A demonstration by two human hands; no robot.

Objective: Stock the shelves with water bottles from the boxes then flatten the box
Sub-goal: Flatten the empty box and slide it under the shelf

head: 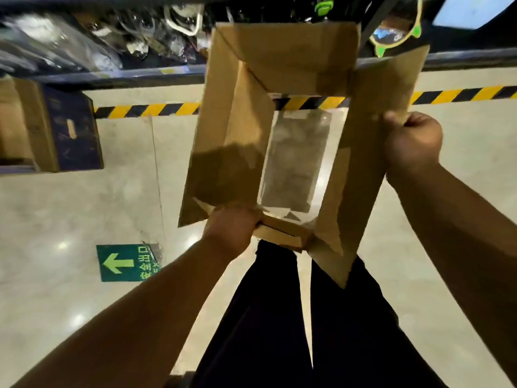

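Gripping a brown cardboard box [232, 141] in mid-air, both arms reach forward. The left hand [232, 231] curls its fingers round the near flap, and the right hand [411, 141] clenches the right panel's edge. Between the fingers the box gapes open at both ends, holding nothing, with the pale glossy floor [84, 205] visible through it.

The pale, glossy tiled floor [70, 214] carries a yellow-and-black hazard stripe [145, 110] running along the foot of the shelf [112, 75]. A green arrow sign [127, 263] is stuck flat on the tiles. A blue-and-brown carton [56, 130] stands at the left, near the stripe's end.
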